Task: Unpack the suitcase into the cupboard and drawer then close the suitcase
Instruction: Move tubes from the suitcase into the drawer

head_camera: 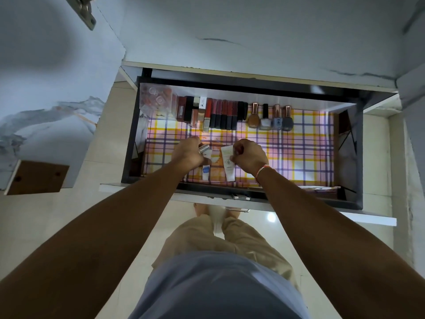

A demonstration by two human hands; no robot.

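Observation:
An open drawer [349,199] lined with plaid paper sits below me. Along its back stand a row of lipsticks [216,113] and several nail polish bottles [270,117]. My left hand [189,151] is over the drawer's front left and grips a silver tube [204,148]. My right hand [249,155] pinches the top of a white cream tube [227,164] that lies on the liner. A small white tube with a blue label [205,172] lies just below my left hand. The suitcase is out of view.
A clear plastic box of small items [155,97] sits in the drawer's back left corner. A marble-patterned cupboard front [253,31] rises behind the drawer. A cupboard door [46,88] stands open at left. My legs are on the tiled floor [69,215].

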